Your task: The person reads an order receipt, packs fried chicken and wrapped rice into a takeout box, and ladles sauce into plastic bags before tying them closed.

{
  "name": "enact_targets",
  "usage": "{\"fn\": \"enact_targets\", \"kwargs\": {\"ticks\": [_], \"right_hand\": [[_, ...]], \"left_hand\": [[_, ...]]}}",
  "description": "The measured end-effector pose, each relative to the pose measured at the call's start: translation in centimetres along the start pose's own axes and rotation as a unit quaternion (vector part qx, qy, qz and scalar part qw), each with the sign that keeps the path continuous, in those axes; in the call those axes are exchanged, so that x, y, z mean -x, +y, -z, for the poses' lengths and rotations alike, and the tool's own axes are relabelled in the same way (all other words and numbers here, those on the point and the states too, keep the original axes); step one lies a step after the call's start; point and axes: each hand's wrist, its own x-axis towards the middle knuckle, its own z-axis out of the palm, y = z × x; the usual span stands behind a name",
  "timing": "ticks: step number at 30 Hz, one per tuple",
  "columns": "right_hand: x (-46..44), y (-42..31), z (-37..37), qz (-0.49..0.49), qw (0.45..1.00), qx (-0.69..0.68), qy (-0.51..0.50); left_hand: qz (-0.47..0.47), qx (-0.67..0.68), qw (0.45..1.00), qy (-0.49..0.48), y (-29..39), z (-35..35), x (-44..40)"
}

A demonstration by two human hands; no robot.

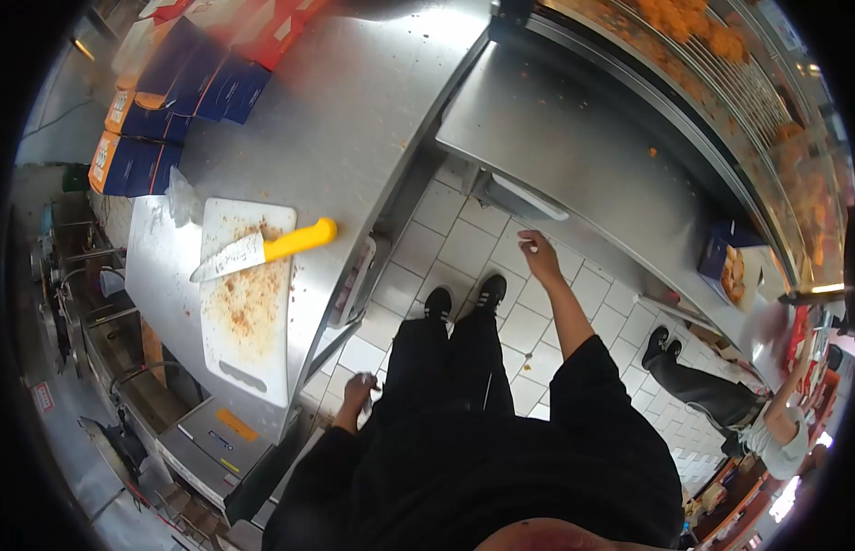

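Steel counter (pixel 354 119), crumb-strewn white board (pixel 251 354), yellow-handled knife (pixel 262 249)

So on the left worktop (pixel 345 110) there's a white cutting board (pixel 230 354) covered in brown crumbs, with a yellow-handled knife (pixel 294 242) lying across its far half, handle poking past the right edge. Crumpled clear plastic (pixel 181 199) sits just beyond the board, near some blue-and-orange boxes (pixel 152 165). Left hand (pixel 358 395) is low by the worktop's near end, right hand (pixel 540 259) is over the tiled floor (pixel 418 243), fingers curled; can't tell if either grip has anything.
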Motion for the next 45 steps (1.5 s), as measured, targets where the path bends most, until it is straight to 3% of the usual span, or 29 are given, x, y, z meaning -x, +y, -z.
{"fn": "enact_targets", "kwargs": {"ticks": [2, 3, 6, 11, 15, 23, 37, 43, 45], "right_hand": [[-5.7, 5.4, -1.4, 0.0, 0.998, 0.008, 0.064], [-9.6, 11.3, -2.3, 0.106, 0.992, -0.031, 0.064], [-17.0, 15.3, -2.5, -0.003, 0.994, 0.076, 0.079], [-26.0, 20.3, -5.6, -0.1, 0.976, 0.183, 0.057], [-31.0, 24.5, -8.4, -0.115, 0.969, 0.214, 0.04], [-37.2, 29.0, -11.8, -0.113, 0.966, 0.23, 0.014], [-35.6, 29.8, -7.6, -0.142, 0.969, 0.201, 0.023], [-23.9, 22.5, -1.0, -0.202, 0.975, 0.076, 0.05], [-16.9, 16.6, 1.4, -0.245, 0.968, -0.016, 0.041]], "left_hand": [[0.038, 0.052, 0.998, -0.004, 0.0, -1.6, 0.9], [0.03, 0.078, 0.996, 0.004, -0.1, -2.7, 1.7], [0.026, 0.106, 0.994, 0.029, 3.9, -5.8, 3.2], [0.149, -0.015, 0.984, 0.096, 9.9, -9.9, 2.5], [0.186, -0.076, 0.965, 0.171, 12.0, -12.3, -0.1], [0.231, -0.068, 0.942, 0.232, 13.4, -14.0, -1.8], [0.229, -0.078, 0.949, 0.202, 13.7, -13.5, -2.8], [0.129, -0.089, 0.976, 0.154, 10.7, -11.5, -4.0], [-0.025, -0.058, 0.986, 0.151, 9.0, -10.9, -5.2]]}}
